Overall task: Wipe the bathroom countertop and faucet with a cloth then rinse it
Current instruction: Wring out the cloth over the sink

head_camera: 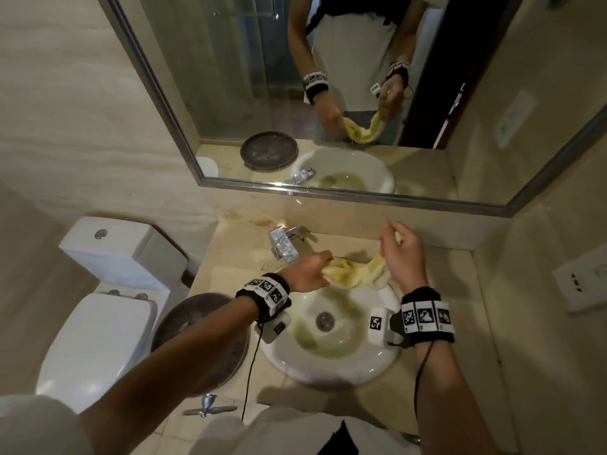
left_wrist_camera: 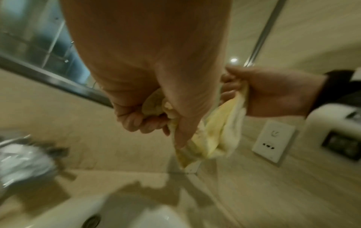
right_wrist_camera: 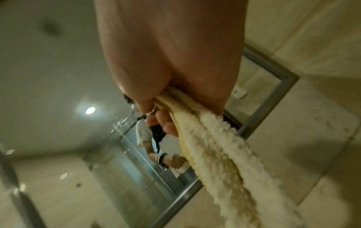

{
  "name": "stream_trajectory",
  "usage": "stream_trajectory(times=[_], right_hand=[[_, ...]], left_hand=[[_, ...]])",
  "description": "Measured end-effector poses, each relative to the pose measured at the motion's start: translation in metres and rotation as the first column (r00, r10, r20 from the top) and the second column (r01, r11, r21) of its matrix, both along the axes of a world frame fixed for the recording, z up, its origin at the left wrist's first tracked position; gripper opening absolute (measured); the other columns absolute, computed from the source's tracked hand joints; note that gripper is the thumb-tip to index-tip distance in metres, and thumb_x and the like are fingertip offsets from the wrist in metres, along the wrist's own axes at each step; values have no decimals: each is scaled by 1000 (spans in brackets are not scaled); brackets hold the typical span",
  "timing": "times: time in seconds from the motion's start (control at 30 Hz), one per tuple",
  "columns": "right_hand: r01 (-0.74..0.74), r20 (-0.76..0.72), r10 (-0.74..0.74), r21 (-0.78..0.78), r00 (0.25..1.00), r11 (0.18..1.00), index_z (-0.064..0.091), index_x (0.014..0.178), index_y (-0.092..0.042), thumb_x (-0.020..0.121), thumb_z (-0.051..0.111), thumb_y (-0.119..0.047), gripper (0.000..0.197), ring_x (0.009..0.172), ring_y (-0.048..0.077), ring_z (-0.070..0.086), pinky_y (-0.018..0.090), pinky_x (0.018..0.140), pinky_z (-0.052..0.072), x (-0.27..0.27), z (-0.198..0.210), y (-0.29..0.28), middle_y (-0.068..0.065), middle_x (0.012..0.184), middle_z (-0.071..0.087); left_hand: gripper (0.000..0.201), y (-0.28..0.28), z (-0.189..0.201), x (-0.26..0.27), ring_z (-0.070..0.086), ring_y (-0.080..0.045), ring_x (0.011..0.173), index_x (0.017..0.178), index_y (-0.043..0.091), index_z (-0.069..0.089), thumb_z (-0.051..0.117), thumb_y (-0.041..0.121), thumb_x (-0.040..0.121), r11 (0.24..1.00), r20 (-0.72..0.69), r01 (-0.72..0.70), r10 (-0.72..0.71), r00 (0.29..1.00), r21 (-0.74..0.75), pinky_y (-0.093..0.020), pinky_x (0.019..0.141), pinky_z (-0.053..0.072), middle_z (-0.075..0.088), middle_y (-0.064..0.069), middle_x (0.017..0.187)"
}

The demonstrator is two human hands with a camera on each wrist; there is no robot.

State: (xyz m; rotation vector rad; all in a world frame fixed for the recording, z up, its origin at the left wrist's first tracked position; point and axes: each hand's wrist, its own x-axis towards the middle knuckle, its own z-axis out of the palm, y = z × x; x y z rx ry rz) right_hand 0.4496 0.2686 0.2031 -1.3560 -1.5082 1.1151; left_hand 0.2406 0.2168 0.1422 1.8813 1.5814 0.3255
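The yellow cloth (head_camera: 353,272) is hanging stretched over the back of the sink (head_camera: 328,369), its long axis running left to right, with the left hand (head_camera: 307,272) gripping the lower end and the right hand (head_camera: 402,254) pinching the higher one, both equally near it

Small home or hotel bathroom, white toilet (head_camera: 108,310) sitting beside a round sink (head_camera: 331,359), chrome faucet (head_camera: 284,246), framed wall mirror (head_camera: 328,93) reflecting a glass shower, beige tiling.

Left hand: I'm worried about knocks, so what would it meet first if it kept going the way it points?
Probably the right hand, across the cloth both hold; the left hand points that way. Depth is uncertain.
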Motion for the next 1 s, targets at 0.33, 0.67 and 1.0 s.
stream_trajectory(times=[0.33, 0.67, 1.0], right_hand=[[-237, 73, 230, 98, 970, 967, 59, 132, -19, 108, 43, -30, 30, 109, 3, 62, 19, 92, 48, -61, -38, -13, -6, 122, 67], [-132, -13, 132, -82, 991, 988, 62, 89, -5, 107, 43, -39, 43, 73, 24, 60, 42, 74, 52, -57, -56, -5, 21, 85, 66], [-143, -271, 92, -174, 958, 974, 61, 69, -6, 96, 64, -47, 49, 59, 22, 55, 41, 71, 51, -50, -35, 8, 10, 59, 56]], left_hand=[[23, 31, 42, 22, 56, -8, 61, 95, 7, 65, 67, -2, 74, 935, 203, -321, 289, 936, 151, -17, 49, 40, 61, 7, 74], [29, 23, 36, 9, 69, -10, 59, 95, 17, 60, 77, 6, 75, 914, 410, -406, 362, 837, 22, -32, 60, 58, 74, 0, 76], [97, 22, 13, -21, 45, -12, 131, 145, 26, 36, 89, 46, 66, 933, 265, 12, 90, 960, -359, -33, 111, 39, 47, 7, 144]])
